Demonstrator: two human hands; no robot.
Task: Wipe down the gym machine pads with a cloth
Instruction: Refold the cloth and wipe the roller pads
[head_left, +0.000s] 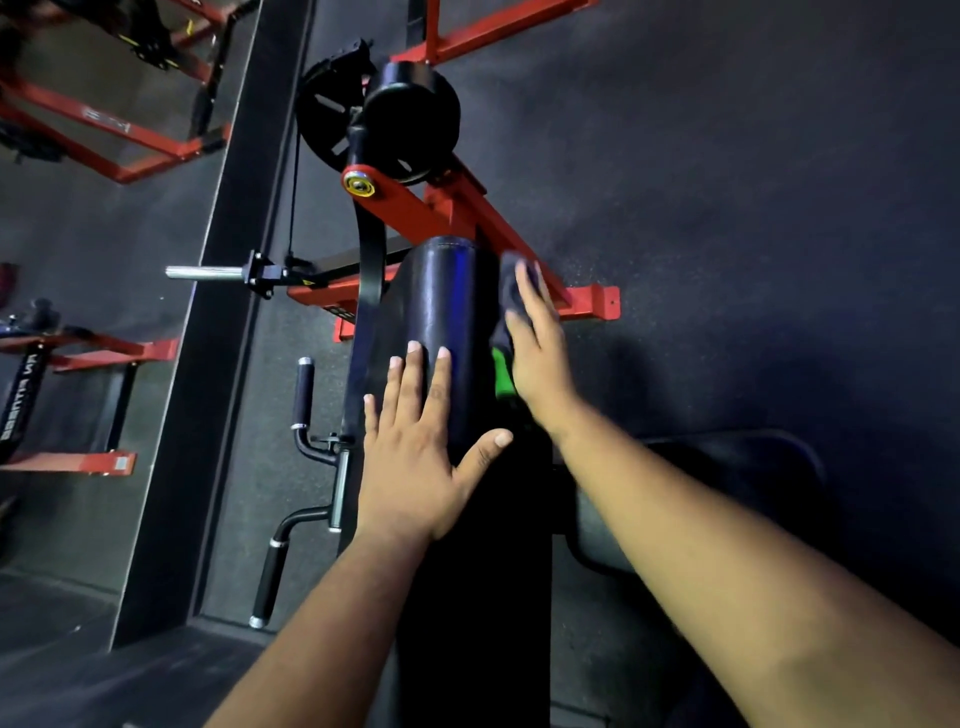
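Presently, head view, looking down along the machine.

Pad: long black pad (441, 322) runs up the middle of the frame, glossy, with a blue sheen along its upper part.

Left hand: left hand (415, 447) lies flat on the near part of the pad, fingers straight and spread, thumb stretched out to the right across the pad's face. It holds nothing.

Right hand: right hand (537, 345) presses against the pad's right flank, fingers straight and held together, pointing away from the camera.

Cloth: dark cloth (511, 291) sits between the right palm and the pad's side, bunched up past the fingertips; a green patch (503, 371) shows below the heel of that hand. Whether the patch belongs to the cloth I cannot tell.

Frame: red frame (519, 244) passes behind the pad's far end; a black roller pad (410, 111) stands beyond it.

Handles: black handles (301, 389) stick out to the left of the pad, near the left hand but apart from it.

Floor: dark rubber floor (727, 182).
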